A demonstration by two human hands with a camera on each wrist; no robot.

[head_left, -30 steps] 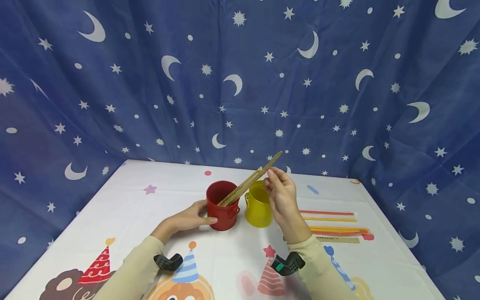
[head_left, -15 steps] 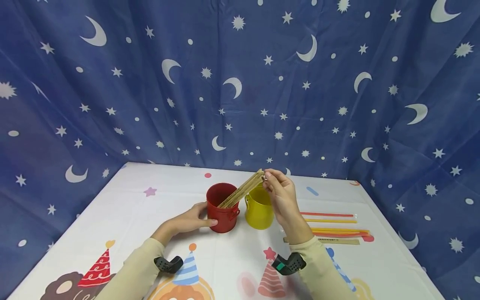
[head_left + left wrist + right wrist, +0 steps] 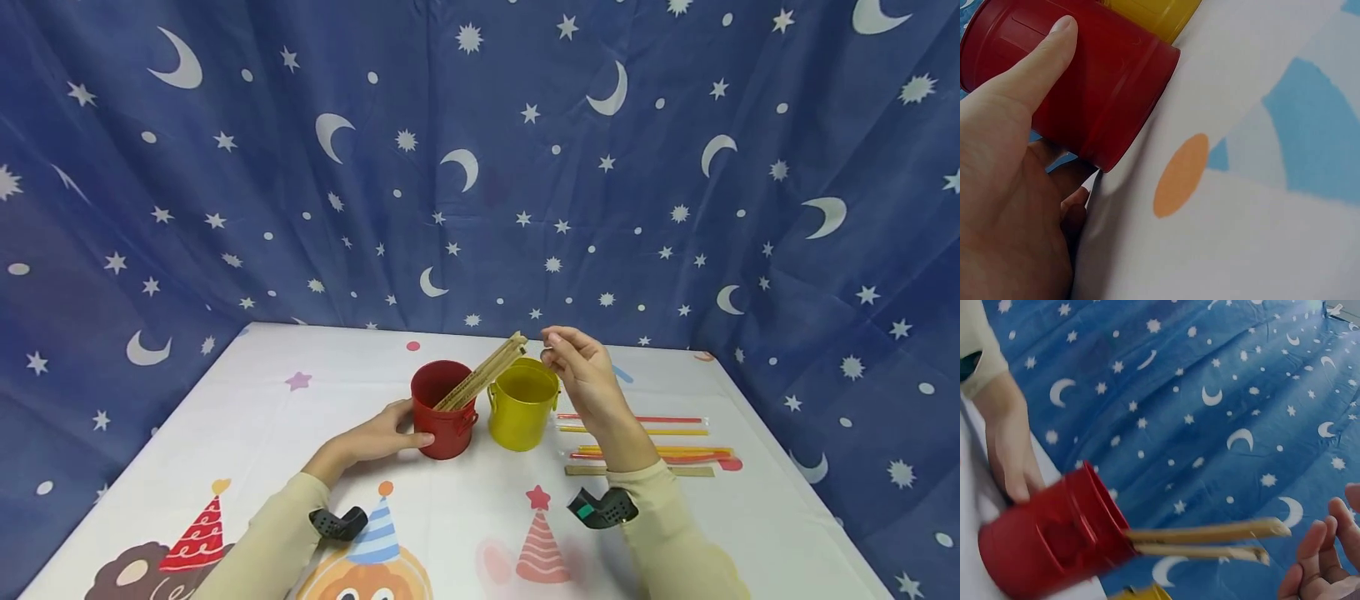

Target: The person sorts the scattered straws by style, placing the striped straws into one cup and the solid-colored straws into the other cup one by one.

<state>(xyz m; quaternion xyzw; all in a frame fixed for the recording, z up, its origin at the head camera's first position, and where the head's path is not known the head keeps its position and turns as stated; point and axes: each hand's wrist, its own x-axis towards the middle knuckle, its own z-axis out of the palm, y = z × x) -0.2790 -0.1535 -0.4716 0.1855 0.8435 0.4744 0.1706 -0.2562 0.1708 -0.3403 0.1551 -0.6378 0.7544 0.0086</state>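
Observation:
My left hand (image 3: 375, 437) grips the red bucket (image 3: 447, 435) from its left side, with the thumb across the front wall. The left wrist view shows that thumb (image 3: 1041, 62) on the bucket and the other fingers partly hidden behind it. Several slim sticks in brown paper sleeves (image 3: 480, 377), which look like wrapped chopsticks, lean out over the red rim to the right. Just right of their upper ends is my right hand (image 3: 588, 379), its fingers loosely bent with nothing in them. In the right wrist view, a gap separates the fingertips (image 3: 1315, 534) from the stick ends.
A yellow bucket (image 3: 517, 425) stands right of the red one, under the leaning stick ends. On the right lie thin red and yellow sticks (image 3: 667, 421) in clear wrap, more orange and red ones (image 3: 693, 452), and one brown paper sleeve (image 3: 693, 472). A starry blue curtain (image 3: 480, 167) hangs behind.
My right hand lowered a brown-sleeved stick into the red bucket, let go of it and drew back to the right. The left hand has kept its hold on the bucket.

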